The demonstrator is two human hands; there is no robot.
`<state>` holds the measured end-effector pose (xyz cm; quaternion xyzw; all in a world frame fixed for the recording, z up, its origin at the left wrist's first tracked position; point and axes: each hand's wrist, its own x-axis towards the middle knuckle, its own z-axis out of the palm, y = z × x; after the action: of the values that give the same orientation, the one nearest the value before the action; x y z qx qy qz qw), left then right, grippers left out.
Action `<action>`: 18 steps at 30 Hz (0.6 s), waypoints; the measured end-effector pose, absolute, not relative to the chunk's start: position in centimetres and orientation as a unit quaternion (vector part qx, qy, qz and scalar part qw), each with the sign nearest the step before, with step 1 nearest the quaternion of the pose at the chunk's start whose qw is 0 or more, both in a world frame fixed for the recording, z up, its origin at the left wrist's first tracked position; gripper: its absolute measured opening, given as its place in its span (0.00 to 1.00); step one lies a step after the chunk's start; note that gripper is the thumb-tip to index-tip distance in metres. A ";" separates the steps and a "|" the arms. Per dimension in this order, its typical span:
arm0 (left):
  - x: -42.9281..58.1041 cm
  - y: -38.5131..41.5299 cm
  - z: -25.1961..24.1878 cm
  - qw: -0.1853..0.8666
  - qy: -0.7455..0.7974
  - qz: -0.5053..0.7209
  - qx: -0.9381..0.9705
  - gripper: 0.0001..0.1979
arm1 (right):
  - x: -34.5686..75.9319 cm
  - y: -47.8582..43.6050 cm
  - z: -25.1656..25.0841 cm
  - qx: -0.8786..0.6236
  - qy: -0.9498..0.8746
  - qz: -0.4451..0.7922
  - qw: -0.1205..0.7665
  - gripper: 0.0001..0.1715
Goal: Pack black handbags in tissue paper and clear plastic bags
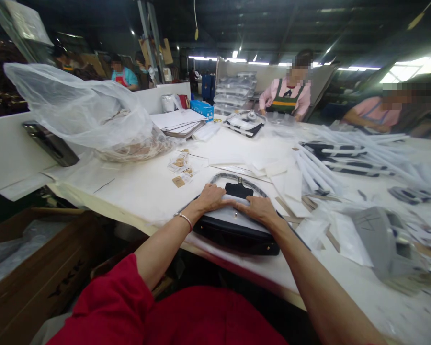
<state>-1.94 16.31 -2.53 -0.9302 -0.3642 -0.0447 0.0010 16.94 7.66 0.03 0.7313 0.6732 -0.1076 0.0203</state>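
Observation:
A handbag point(233, 219) lies at the near edge of the table, with a pale grey body, a black base with small metal studs and a black tab point(239, 190) at its top. Its handle, which looks wrapped, arches beyond the tab. My left hand point(211, 197) grips the bag's upper edge left of the tab, fingers curled over the far side. On the right, my right hand point(260, 210) holds the same edge, and the two thumbs meet in the middle. The fingertips are partly hidden.
Small packets with brown tags point(181, 165) lie beyond the bag. A large clear plastic bag point(93, 115) stands at left, above a cardboard box point(53, 268). White paper strips and a grey bag piece point(384, 239) cover the right side. A co-worker point(287, 98) stands across the table.

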 end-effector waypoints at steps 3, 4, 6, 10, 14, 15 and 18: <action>-1.9 16.4 -2.6 -0.002 -0.369 -0.050 -0.928 0.29 | 17.1 8.0 0.1 0.731 0.673 -0.111 0.036 0.42; -1.9 16.4 -2.7 -0.003 -0.369 -0.051 -0.928 0.27 | 17.2 8.2 0.0 0.731 0.671 -0.113 0.043 0.42; -1.8 16.4 -3.0 -0.003 -0.372 -0.053 -0.927 0.24 | 17.3 8.7 -0.2 0.733 0.667 -0.121 0.055 0.43; -1.4 16.1 -3.2 0.001 -0.391 -0.062 -0.918 0.24 | 17.3 9.5 -0.6 0.734 0.662 -0.131 0.075 0.44; -1.3 15.3 -2.2 0.008 -0.396 -0.090 -0.914 0.21 | 16.9 9.5 -0.9 0.737 0.660 -0.123 0.073 0.42; -1.2 15.0 -1.8 0.003 -0.383 -0.092 -0.919 0.20 | 16.9 9.3 -0.9 0.739 0.660 -0.119 0.069 0.41; -1.1 14.2 -0.8 -0.041 -0.323 -0.062 -0.944 0.19 | 16.8 8.8 -1.1 0.742 0.660 -0.107 0.053 0.39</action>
<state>-1.13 14.18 -0.77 -0.9436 -0.3226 -0.0625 -0.0412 16.75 8.77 -1.13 0.7416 0.6602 -0.1071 0.0530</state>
